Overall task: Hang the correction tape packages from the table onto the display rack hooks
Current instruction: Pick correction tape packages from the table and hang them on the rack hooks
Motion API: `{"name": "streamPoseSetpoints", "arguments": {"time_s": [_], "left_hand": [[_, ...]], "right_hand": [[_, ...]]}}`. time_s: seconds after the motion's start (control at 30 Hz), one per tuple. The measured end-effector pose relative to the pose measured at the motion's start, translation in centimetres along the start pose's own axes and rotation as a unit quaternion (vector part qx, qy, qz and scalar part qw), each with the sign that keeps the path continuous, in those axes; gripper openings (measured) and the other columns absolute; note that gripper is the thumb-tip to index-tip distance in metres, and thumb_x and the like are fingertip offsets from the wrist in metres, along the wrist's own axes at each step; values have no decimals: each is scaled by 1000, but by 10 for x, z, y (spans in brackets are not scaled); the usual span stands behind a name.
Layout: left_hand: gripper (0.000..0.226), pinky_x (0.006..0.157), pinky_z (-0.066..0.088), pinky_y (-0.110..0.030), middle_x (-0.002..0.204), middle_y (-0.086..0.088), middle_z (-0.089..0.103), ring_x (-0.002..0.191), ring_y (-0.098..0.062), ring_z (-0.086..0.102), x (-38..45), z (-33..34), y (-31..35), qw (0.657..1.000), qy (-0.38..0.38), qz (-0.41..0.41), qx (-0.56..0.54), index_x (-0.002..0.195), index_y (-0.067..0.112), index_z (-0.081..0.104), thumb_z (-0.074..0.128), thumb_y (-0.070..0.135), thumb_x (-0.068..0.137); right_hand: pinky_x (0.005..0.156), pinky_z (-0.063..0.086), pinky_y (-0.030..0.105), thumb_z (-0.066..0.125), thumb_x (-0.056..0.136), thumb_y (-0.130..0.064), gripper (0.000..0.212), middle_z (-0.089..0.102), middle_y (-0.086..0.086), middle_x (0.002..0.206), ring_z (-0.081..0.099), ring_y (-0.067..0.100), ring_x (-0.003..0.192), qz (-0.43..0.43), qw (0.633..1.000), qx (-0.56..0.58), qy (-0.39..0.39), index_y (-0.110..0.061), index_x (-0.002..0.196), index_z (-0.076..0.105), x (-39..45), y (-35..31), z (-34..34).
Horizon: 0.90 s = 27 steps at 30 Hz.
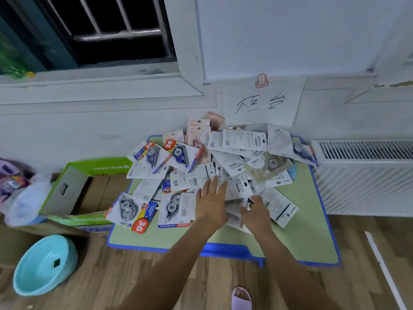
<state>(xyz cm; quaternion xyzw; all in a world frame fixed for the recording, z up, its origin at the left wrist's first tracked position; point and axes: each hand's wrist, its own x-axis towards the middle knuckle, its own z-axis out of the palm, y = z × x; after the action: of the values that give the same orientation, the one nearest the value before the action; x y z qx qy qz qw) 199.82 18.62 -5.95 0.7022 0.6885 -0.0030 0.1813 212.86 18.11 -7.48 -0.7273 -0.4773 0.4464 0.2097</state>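
Observation:
Several correction tape packages (232,166) lie in a loose heap on a small green table with a blue rim (223,251). Some show white backs, others colourful fronts with a red "36" badge (131,211). My left hand (211,202) rests flat, fingers straight, on white packages in the middle of the heap. My right hand (254,212) sits just to its right, fingers curled and pinching the edge of a white package (237,218) near the table's front. No display rack or hooks are in view.
An open green cardboard box (73,189) stands left of the table, a light blue plastic basin (44,265) on the wooden floor below it. A white radiator (366,175) is at the right. A handwritten paper sign (261,104) hangs on the wall behind.

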Motion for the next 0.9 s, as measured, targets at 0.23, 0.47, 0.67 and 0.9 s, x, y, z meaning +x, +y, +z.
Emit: {"name": "streamPoseSetpoints", "arguments": {"time_s": [0.23, 0.47, 0.67, 0.9], "left_hand": [[95, 117, -5, -51, 161, -5, -8, 147, -29, -13, 24, 13, -3, 998, -62, -19, -14, 152, 27, -1, 62, 22, 80], [92, 116, -2, -54, 160, -7, -4, 148, -27, -8, 30, 4, -14, 997, -63, 27, 39, 151, 32, 2, 62, 24, 82], [80, 117, 17, -46, 160, -3, 11, 146, -24, 13, 34, -15, -28, 995, 19, 89, 45, 152, 31, 2, 51, 13, 91], [56, 87, 49, -36, 134, -4, 50, 117, -24, 52, 30, -67, -41, 973, 59, 182, -132, 141, 23, 41, 57, 18, 88]], "right_hand": [[58, 39, 23, 58, 89, -16, 47, 60, 1, 99, 55, 10, 74, 49, 990, 128, 16, -13, 130, 37, 27, -2, 7], [58, 45, 25, 61, 87, -7, 42, 62, 5, 98, 60, 16, 76, 72, 970, 231, 39, -13, 126, 45, 29, -19, 6], [62, 55, 31, 58, 88, -2, 30, 67, 13, 95, 65, 23, 80, 18, 941, 336, 40, -20, 112, 53, 18, -54, -1], [70, 47, 31, 50, 96, -15, 13, 63, 2, 86, 59, 16, 77, -20, 911, 385, 147, -15, 104, 61, -10, -71, 1]]}}
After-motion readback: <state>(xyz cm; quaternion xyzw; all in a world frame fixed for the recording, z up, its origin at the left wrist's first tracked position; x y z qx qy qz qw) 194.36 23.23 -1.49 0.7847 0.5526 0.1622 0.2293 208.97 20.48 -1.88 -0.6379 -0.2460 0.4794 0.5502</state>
